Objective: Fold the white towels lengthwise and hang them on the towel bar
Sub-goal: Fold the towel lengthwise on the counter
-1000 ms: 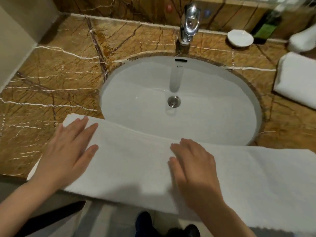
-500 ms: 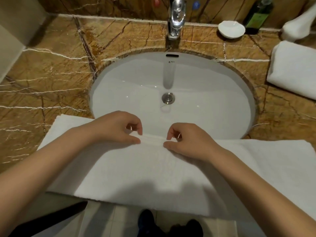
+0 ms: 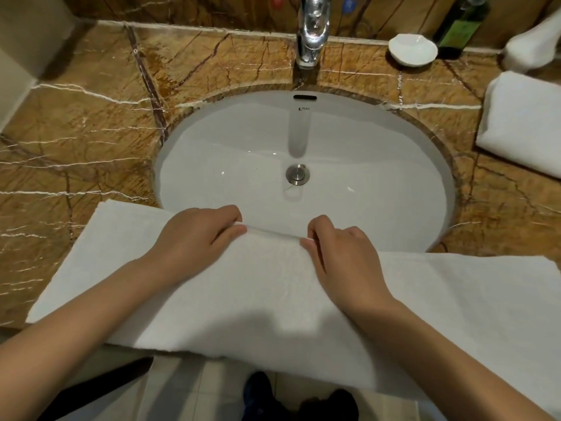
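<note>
The left hand [image 3: 194,238] and the right hand [image 3: 343,259] are bare, with slim fingers [image 3: 226,212] and smooth knuckles. The left forearm [image 3: 91,302] and the right forearm [image 3: 440,344] are uncovered right to the picture's edge. Lower down is dark footwear: the left shoe [image 3: 257,393] looks navy, the right shoe [image 3: 332,405] black. Its details are too blurred to tell.

I brought the left hand [image 3: 197,238] in from the lower left of the frame to the centre; it and the right hand [image 3: 343,256] went from lying flat on the white towel [image 3: 273,299] to pinching its far edge.
</note>
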A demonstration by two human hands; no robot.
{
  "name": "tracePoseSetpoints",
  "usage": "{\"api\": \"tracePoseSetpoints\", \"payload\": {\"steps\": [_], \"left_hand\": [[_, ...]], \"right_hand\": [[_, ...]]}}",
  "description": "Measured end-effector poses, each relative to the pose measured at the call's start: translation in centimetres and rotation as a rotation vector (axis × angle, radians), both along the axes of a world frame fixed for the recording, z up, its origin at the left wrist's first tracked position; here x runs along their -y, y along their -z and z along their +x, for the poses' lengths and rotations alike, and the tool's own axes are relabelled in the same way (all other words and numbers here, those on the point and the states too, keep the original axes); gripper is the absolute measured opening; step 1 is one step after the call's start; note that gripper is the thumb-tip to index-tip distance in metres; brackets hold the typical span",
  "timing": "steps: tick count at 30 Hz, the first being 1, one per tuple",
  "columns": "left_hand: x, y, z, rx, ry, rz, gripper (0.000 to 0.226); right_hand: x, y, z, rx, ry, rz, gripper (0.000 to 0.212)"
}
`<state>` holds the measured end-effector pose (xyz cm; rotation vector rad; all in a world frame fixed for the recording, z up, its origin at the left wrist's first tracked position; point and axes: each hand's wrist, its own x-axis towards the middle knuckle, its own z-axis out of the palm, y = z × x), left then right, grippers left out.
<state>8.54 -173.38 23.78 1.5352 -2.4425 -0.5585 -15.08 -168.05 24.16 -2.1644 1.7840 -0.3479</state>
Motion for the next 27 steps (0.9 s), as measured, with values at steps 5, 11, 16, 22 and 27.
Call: {"api": "tracePoseSetpoints", "payload": {"steps": [5, 11, 16, 22, 27], "left_hand": [[0.0, 0.2, 0.4, 0.025, -0.041, -0.102, 0.029], [0.0, -0.1, 1.8, 0.009, 0.025, -0.077, 0.031], [-0.2, 0.6, 2.0, -0.092, -0.093, -0.117, 0.032], [-0.5, -0.6, 1.4, 0.085, -0.052, -0.204, 0.028], [-5.2, -1.4, 2.0, -0.016, -0.172, -0.202, 0.038]], "right_hand": [[0.4, 0.5, -0.4, 0.031, 0.106, 0.122, 0.025], [1.2, 0.4, -1.8, -0.081, -0.049, 0.176, 0.05], [1.2, 0.5, -2.2, -0.157, -0.102, 0.03, 0.046], [0.9, -0.7, -1.7, -0.286, 0.011, -0.065, 0.031], [-5.5, -1.3, -0.1, -0.098, -0.01, -0.171, 0.042]]}}
